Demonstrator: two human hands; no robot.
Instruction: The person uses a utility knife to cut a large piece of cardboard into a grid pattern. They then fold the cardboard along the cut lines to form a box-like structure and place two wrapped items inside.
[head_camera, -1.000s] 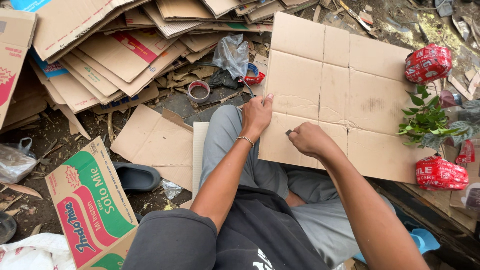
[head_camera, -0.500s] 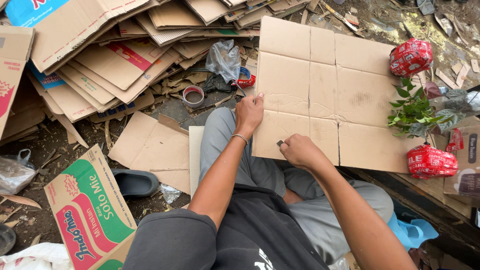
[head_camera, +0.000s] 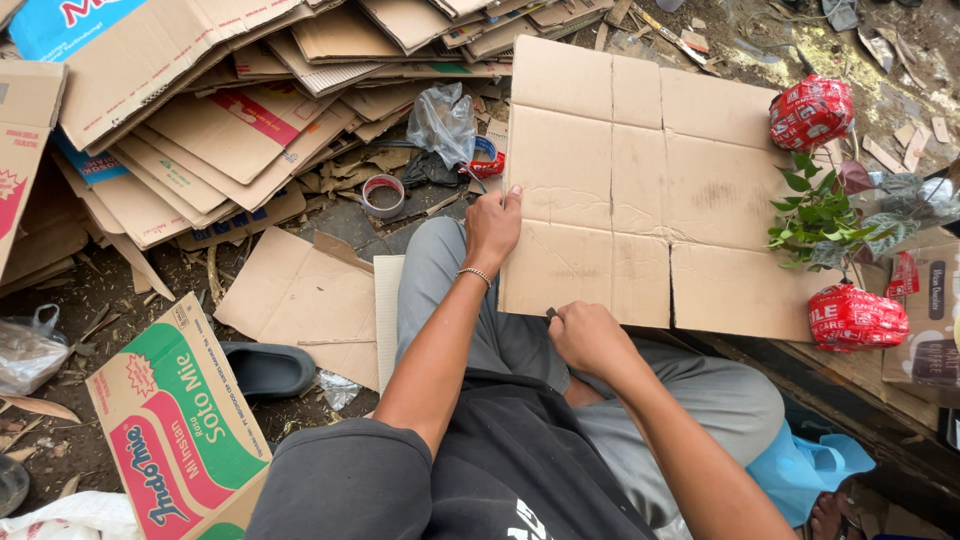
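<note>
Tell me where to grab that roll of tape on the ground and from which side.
Take the tape roll by its rim from above: it lies flat with its open centre facing up, so fingers can likely pinch inside and outside the ring. Cardboard scraps crowd its sides.

A flattened cardboard sheet (head_camera: 640, 190) lies across the seated person's knees, reaching far and to the right. The left hand (head_camera: 492, 225) rests on its left edge; the right hand (head_camera: 590, 340) sits at its near edge, to the right of the left hand. To the right of the sheet stands a small leafy plant (head_camera: 815, 215), with one wrapped packet (head_camera: 810, 112) beyond it and another (head_camera: 855, 318) nearer. On the far left, a heap of flattened boxes (head_camera: 210, 130) covers the ground. A tape roll (head_camera: 383, 195) lies between that heap and the left knee, with a plastic bag (head_camera: 443, 122) just beyond. A printed carton (head_camera: 175, 420) lies near left, with a sandal (head_camera: 265, 368) between it and the person's leg.
</note>
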